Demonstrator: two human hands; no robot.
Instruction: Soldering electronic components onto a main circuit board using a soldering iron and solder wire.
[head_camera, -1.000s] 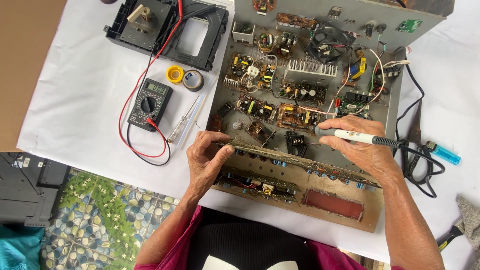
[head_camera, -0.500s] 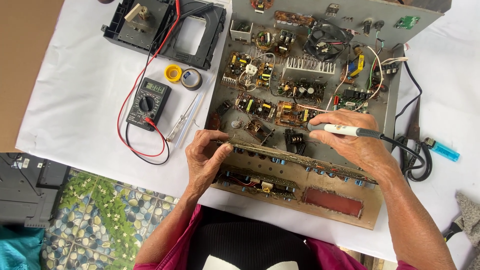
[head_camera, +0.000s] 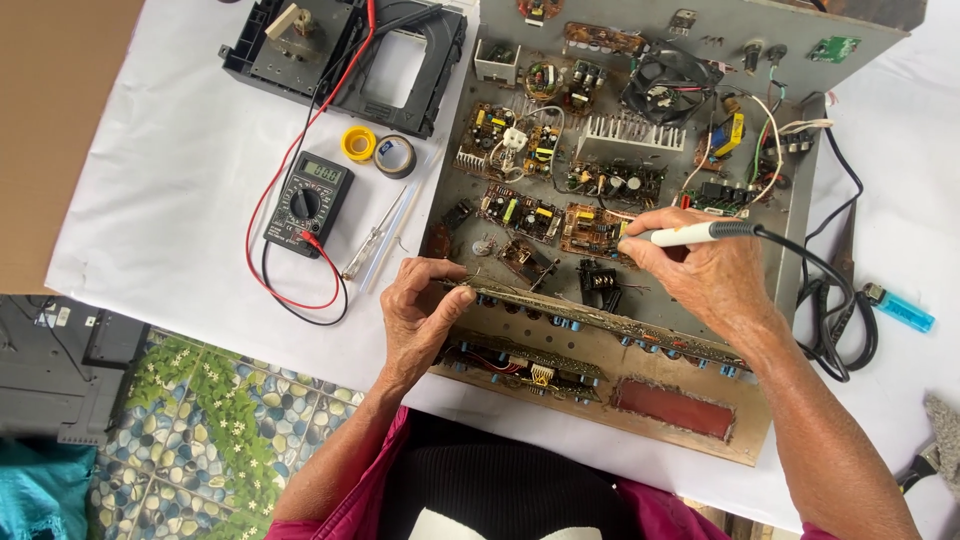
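A single camera sits on the person's head and looks almost straight down, close over the white table (head_camera: 170, 200). The open metal chassis (head_camera: 790, 60) fills the middle, both forearms enter from the bottom edge, and patterned floor (head_camera: 200, 450) shows lower left.

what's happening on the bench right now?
A person is working inside an opened electronics chassis on a white-covered table. The right hand holds a white soldering iron with its tip at the small boards in the middle. The left hand grips the edge of a long circuit board tilted up on its side. A multimeter with red and black leads lies to the left, untouched.
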